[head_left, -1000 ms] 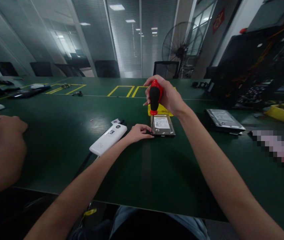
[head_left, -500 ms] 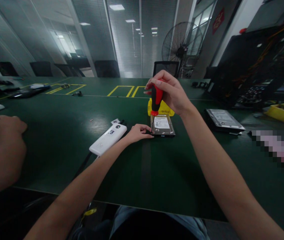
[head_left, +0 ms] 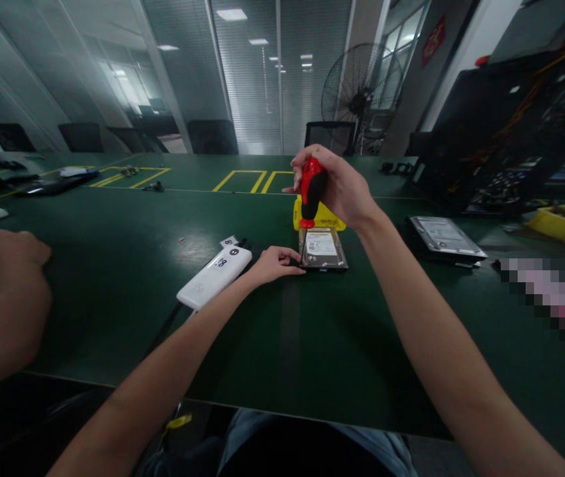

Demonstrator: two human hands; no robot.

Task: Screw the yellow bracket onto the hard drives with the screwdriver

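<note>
In front of me a hard drive [head_left: 322,248] with a white label lies flat on the green table. My left hand [head_left: 277,264] grips its near left corner, thumb along the front edge and fingers by the side. A red-and-black screwdriver [head_left: 313,190] stands almost upright over that same corner, its shaft reaching down to the drive. My right hand [head_left: 346,185] is closed around the handle from above. The tip is too small to make out. Behind the drive sits a yellow object [head_left: 329,218], partly hidden.
A white power bank [head_left: 215,278] with a cable lies left of the drive. More hard drives [head_left: 446,240] are stacked at right, near a yellow tray [head_left: 558,225] and a dark computer case [head_left: 485,132]. Another person's hand [head_left: 11,255] is at far left.
The screwdriver handle has turned, showing its red and black sides differently. My right hand has dipped slightly and its fingers have shifted. My left hand and the drive stay in place.
</note>
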